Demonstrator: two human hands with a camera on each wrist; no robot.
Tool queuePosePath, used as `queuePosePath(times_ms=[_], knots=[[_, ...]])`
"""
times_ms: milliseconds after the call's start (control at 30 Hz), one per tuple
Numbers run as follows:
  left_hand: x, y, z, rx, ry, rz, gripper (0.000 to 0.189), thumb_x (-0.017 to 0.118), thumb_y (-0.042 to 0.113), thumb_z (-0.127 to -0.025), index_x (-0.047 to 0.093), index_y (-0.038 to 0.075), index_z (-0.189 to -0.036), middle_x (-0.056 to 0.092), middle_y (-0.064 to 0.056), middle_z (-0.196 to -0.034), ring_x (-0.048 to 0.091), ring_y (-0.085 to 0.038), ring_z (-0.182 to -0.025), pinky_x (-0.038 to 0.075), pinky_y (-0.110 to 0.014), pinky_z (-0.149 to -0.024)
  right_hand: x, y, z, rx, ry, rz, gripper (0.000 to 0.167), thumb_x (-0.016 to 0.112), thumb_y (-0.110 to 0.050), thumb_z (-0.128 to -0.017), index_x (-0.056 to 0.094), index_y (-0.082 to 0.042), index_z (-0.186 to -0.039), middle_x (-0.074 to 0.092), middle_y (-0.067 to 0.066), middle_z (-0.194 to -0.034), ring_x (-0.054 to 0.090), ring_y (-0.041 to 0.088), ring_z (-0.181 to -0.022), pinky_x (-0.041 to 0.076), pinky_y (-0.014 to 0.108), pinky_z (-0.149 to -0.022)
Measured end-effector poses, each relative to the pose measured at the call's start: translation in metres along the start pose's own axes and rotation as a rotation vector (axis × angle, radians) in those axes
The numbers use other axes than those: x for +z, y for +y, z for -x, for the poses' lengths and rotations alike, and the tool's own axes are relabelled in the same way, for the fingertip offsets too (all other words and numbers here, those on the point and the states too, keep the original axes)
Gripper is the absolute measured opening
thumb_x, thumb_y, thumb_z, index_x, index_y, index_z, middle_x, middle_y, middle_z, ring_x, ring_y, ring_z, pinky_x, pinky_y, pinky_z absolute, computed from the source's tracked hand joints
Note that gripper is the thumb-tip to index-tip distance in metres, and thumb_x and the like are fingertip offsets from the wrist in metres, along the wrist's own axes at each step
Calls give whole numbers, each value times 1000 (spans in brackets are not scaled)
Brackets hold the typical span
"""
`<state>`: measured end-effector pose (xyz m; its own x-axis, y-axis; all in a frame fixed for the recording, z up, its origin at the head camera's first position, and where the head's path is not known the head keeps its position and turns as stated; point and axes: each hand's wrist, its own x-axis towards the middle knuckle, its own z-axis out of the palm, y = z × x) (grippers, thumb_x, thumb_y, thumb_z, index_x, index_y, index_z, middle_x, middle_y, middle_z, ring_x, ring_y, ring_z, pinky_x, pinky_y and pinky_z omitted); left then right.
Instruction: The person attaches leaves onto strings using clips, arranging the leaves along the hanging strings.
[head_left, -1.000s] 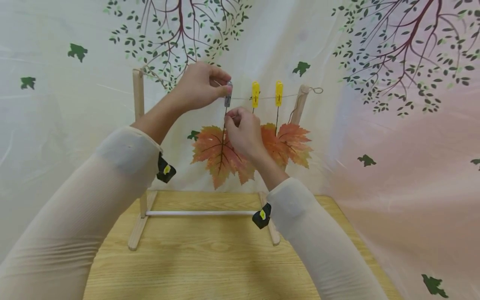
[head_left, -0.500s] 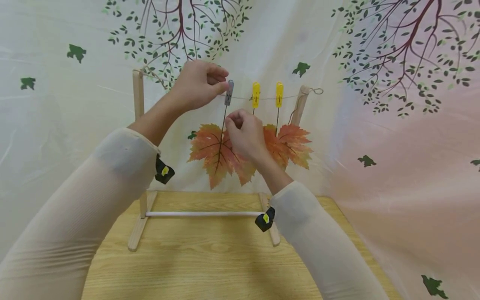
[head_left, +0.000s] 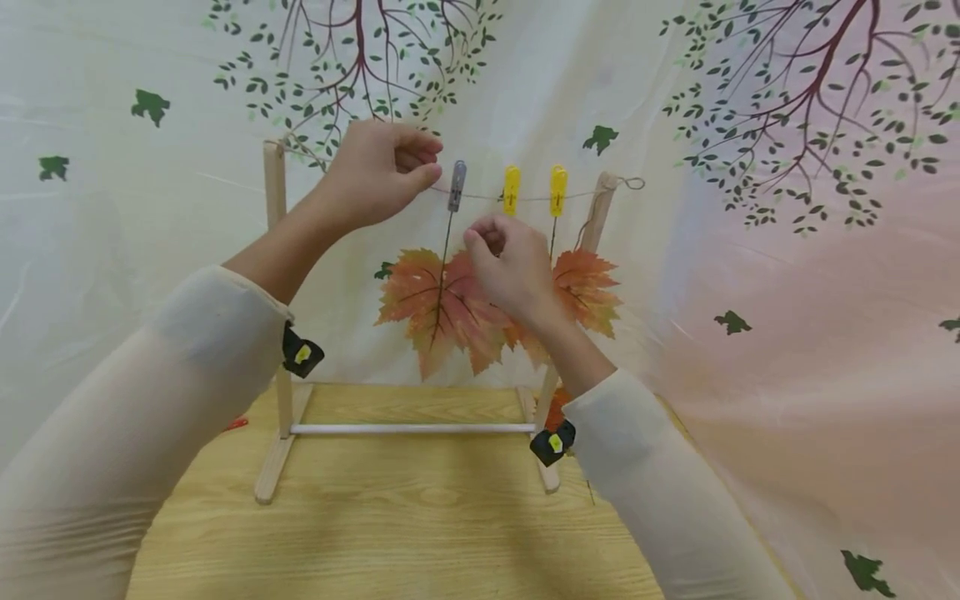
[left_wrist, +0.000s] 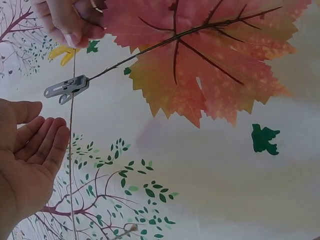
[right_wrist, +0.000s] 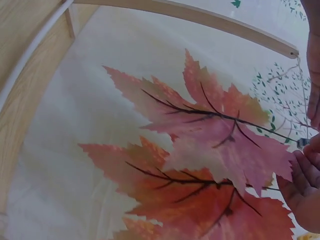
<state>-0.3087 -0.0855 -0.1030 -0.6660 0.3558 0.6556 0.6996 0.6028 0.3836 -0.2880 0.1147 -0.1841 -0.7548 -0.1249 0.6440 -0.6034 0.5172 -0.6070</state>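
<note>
A grey clothespin (head_left: 457,186) sits on a thin string, clipped to the stem of an orange-red maple leaf (head_left: 416,287) that hangs below. Just left of the clothespin, my left hand (head_left: 382,175) is held with relaxed fingers, apart from it and holding nothing. My right hand (head_left: 513,262) hovers right of the stem in front of the leaves, its fingers loosely curled and nothing visible between them. Two yellow clothespins, a nearer one (head_left: 511,190) and a farther one (head_left: 558,190), stand on the string further right. Another maple leaf (head_left: 588,292) hangs there, partly behind my right hand.
The string runs between a left wooden post (head_left: 275,187) and a right wooden post (head_left: 598,212). A white rod (head_left: 412,429) joins their feet on the wooden table (head_left: 405,517). A red item (head_left: 236,423) and an orange leaf (head_left: 557,408) lie beside my arms, partly hidden.
My left hand has let go of the grey clothespin and drawn back left. My right hand has moved right, away from the stem. A red item and another leaf have come into view.
</note>
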Motion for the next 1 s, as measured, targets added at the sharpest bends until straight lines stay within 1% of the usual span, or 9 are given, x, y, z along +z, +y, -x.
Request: queuePosePath(times_ms=[233, 333, 467, 667, 833, 900, 1000], knots=[[-9, -4, 15, 35, -15, -35, 32, 61, 19, -103, 69, -1, -127, 73, -15, -116, 71, -24, -103, 56, -38, -92, -21, 3, 7, -53, 2, 52, 16, 62, -18, -104, 71, -4, -105, 71, 10, -94, 64, 19, -81, 53, 31, -74], [-12, -8, 21, 73, -19, -48, 31, 62, 17, -103, 69, -3, -126, 73, -16, -116, 72, -25, -102, 57, -39, -92, -31, 7, 11, -85, 28, 83, 16, 64, -16, -103, 71, -2, -105, 70, 10, -91, 62, 20, -79, 52, 29, -72], [-14, -16, 32, 104, -31, -62, 31, 62, 16, -102, 70, -3, -125, 73, -18, -114, 72, -28, -99, 57, -42, -91, -46, 13, 16, -138, 62, 115, 14, 65, -12, -102, 71, 1, -102, 70, 11, -88, 62, 20, -75, 51, 26, -69], [-16, -29, 55, 140, -31, -77, 28, 64, 11, -101, 70, -5, -123, 73, -21, -111, 72, -31, -95, 57, -47, -88, -66, 25, 28, -176, 85, 169, 15, 64, -12, -102, 71, 1, -99, 72, 11, -86, 62, 18, -72, 49, 20, -67], [-17, -45, 78, 133, -6, -70, 26, 67, 8, -99, 71, -6, -121, 74, -20, -108, 72, -31, -93, 57, -48, -86, -79, 41, 41, -197, 123, 195, 16, 64, -12, -102, 72, 1, -98, 72, 13, -84, 63, 19, -71, 48, 15, -67], [-18, -54, 86, 131, 10, -80, 26, 68, 7, -98, 71, -5, -120, 75, -18, -107, 73, -29, -92, 58, -44, -84, -84, 48, 47, -207, 131, 209, 16, 65, -11, -101, 72, 2, -98, 72, 13, -84, 64, 19, -72, 48, 13, -68], [-21, -64, 98, 118, 33, -109, 25, 71, 8, -97, 73, -3, -119, 76, -15, -106, 74, -27, -90, 56, -26, -81, -93, 59, 56, -226, 142, 248, 15, 65, -10, -101, 72, 2, -98, 73, 12, -83, 65, 18, -72, 48, 12, -69]])
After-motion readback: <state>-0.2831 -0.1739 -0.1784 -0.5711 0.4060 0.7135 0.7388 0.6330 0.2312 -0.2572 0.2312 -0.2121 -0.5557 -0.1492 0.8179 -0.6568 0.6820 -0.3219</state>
